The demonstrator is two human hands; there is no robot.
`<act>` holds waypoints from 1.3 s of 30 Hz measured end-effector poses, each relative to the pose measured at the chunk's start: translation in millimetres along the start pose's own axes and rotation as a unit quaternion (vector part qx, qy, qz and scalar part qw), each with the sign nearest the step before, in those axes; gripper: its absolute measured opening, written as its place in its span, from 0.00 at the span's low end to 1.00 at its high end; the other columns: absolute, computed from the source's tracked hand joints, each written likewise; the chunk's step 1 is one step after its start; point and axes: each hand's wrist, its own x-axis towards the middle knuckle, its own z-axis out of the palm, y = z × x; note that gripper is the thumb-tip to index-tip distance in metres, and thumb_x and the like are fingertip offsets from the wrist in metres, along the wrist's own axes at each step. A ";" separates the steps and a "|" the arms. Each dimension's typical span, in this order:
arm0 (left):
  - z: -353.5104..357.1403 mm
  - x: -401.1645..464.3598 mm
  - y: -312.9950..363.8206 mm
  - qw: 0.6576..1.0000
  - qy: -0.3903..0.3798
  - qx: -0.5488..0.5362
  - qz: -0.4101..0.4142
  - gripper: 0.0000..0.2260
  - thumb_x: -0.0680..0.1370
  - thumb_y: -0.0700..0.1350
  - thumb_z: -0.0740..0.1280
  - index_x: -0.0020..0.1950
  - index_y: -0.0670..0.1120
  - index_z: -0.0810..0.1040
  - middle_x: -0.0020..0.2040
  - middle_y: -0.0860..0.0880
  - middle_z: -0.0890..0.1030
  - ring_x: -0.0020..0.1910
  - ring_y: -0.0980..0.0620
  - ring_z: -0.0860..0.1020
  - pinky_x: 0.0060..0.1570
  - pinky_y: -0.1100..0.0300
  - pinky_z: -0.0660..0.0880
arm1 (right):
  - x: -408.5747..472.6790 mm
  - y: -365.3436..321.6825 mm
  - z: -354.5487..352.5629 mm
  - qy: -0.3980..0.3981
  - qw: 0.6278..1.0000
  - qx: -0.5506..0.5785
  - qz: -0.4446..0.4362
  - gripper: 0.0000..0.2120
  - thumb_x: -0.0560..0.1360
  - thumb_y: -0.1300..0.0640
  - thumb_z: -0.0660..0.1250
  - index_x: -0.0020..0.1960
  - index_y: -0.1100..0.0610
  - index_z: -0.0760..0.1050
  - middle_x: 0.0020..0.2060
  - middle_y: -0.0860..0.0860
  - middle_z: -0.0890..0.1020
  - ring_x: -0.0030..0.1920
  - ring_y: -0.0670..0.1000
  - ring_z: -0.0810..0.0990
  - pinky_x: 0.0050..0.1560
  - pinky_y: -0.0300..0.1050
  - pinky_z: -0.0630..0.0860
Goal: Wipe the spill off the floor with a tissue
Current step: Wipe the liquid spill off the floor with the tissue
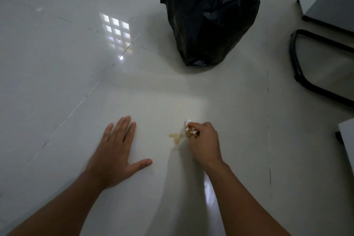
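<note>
A small yellowish spill [175, 137] lies on the glossy white tiled floor [153, 101], low in the middle of the view. My right hand [206, 142] grips a crumpled white tissue [189, 129], stained yellow-brown, pressed to the floor at the spill's right edge. A faint wet smear runs down from the spill toward me. My left hand [116, 151] rests flat on the floor to the left of the spill, fingers straight and thumb spread, holding nothing.
A bin lined with a black plastic bag [208, 15] stands on the floor beyond the spill, mouth open. At the right are a grey tabletop [333, 0], a black tubular frame [306, 71] and a white edge [347, 140].
</note>
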 end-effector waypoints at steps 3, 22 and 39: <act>-0.5 0.4 0.2 1.000 -0.003 0.009 -0.002 0.51 0.73 0.77 0.49 0.79 0.37 0.59 0.81 0.38 0.57 0.81 0.42 0.54 0.76 0.40 0.54 | 0.6 -7.2 5.0 -0.030 0.999 0.004 -0.045 0.16 0.77 0.64 0.62 0.54 0.50 0.84 0.46 0.54 0.75 0.38 0.45 0.72 0.42 0.25 0.67; -2.5 0.8 3.9 1.000 -0.007 0.013 -0.011 0.51 0.73 0.78 0.47 0.80 0.39 0.54 0.82 0.39 0.53 0.81 0.44 0.50 0.78 0.41 0.51 | -4.3 -10.4 -1.5 -0.160 0.976 -0.083 -0.118 0.15 0.75 0.55 0.68 0.59 0.43 0.81 0.46 0.47 0.70 0.48 0.48 0.73 0.48 0.37 0.68; -0.8 -0.1 4.8 1.000 0.000 0.005 -0.015 0.51 0.72 0.78 0.46 0.80 0.39 0.54 0.81 0.39 0.54 0.81 0.44 0.49 0.78 0.42 0.50 | -15.8 -4.4 -5.6 -0.052 0.988 0.134 0.056 0.05 0.72 0.56 0.72 0.38 0.55 0.82 0.34 0.48 0.84 0.34 0.43 0.80 0.35 0.33 0.73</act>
